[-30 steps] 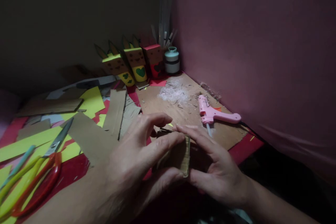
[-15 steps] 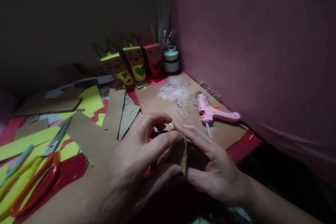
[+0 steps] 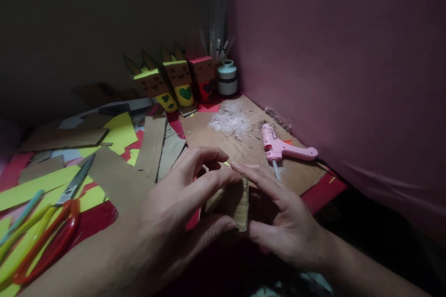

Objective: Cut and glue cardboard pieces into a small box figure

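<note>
Between my two hands is a small cardboard box (image 3: 228,202), with its brown corrugated side and a cut edge facing me. My left hand (image 3: 188,199) wraps over its left side, the fingers curled across the top and the thumb along the lower front. From the right, my right hand (image 3: 278,213) presses on it, fingertips at the upper edge and thumb near the lower corner. The far side of the box is hidden by my fingers. Beyond my right hand a pink glue gun (image 3: 284,146) lies on a wooden board (image 3: 205,132).
Scissors (image 3: 52,227) with red and yellow handles lie at left on yellow paper (image 3: 38,188) and cardboard scraps (image 3: 118,178). Cardboard figures (image 3: 177,81) stand at the back beside a pale jar (image 3: 227,79). Clear glue strands (image 3: 230,119) are heaped on the board.
The left hand has shifted slightly leftward, so more of the box's cardboard side shows between the hands. The right hand stays nearly in place.
</note>
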`<state>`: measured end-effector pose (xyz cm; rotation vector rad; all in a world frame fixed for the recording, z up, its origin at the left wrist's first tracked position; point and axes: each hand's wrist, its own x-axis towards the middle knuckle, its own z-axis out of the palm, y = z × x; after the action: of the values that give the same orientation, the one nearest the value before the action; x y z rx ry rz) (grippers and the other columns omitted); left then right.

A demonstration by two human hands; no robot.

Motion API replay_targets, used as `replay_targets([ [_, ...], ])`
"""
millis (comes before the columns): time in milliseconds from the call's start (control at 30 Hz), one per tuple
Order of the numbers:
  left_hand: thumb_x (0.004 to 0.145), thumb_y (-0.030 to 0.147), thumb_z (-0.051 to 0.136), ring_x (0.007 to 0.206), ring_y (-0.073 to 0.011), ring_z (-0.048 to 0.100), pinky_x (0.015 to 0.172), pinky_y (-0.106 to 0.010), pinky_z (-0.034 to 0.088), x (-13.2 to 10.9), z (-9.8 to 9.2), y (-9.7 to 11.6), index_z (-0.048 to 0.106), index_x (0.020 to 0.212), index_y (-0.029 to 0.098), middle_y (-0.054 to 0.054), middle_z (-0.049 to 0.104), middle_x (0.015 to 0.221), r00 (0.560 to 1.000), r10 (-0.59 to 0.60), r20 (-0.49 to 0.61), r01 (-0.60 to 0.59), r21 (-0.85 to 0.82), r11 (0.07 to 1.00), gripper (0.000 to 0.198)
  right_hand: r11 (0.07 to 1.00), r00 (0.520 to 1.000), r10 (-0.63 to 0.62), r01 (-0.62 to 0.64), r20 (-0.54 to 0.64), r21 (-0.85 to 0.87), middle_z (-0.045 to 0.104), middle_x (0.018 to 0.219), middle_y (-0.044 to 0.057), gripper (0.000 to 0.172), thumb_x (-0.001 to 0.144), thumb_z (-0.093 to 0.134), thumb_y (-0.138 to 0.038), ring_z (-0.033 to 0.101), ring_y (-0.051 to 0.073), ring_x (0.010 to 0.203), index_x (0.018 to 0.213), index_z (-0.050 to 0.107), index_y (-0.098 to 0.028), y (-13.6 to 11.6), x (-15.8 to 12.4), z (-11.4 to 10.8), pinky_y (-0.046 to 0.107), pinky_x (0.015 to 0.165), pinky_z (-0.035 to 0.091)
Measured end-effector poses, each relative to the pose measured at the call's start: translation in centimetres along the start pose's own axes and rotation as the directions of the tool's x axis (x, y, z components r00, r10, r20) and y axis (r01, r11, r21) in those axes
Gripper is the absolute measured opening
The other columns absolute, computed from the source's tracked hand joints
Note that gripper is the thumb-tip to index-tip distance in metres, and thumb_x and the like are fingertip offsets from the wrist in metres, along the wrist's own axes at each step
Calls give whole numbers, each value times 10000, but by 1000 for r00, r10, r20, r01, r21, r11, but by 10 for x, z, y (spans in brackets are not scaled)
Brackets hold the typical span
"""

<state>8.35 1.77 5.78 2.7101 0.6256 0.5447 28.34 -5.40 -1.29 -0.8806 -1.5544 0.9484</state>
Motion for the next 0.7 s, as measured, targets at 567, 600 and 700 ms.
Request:
replay_targets([
  [567, 940, 259, 572, 1110, -223, 560, 856, -316, 562, -1, -1, 1, 567, 1265, 286, -81, 500, 1289, 999, -21, 31, 23, -81, 996, 326, 994, 999, 46, -46, 8, 100, 481, 1449, 59, 794, 747, 676, 17, 450, 272, 1378, 1428, 488, -346, 1, -1, 3, 468, 1155, 374],
  [600, 938, 259, 578, 1112, -221, 562, 862, -315, 566, -2, -1, 1, 562, 1272, 287, -79, 502, 1285, 999, -20, 42, 24, -93, 995, 336, 994, 999, 47, -47, 8, 103, 479, 1450, 58, 803, 745, 670, 24, 443, 271, 1383, 1433, 483, -346, 1, -1, 3, 471, 1164, 358],
  [700, 939, 238, 575, 1136, -208, 558, 891, -305, 569, -2, -3, 1, 551, 1289, 284, -74, 496, 1296, 997, -26, 77, 35, -120, 992, 354, 993, 998, 59, -59, 4, 104, 485, 1445, 56, 797, 748, 658, 26, 443, 268, 1384, 1433, 483, -344, 2, -1, 3, 478, 1176, 335],
])
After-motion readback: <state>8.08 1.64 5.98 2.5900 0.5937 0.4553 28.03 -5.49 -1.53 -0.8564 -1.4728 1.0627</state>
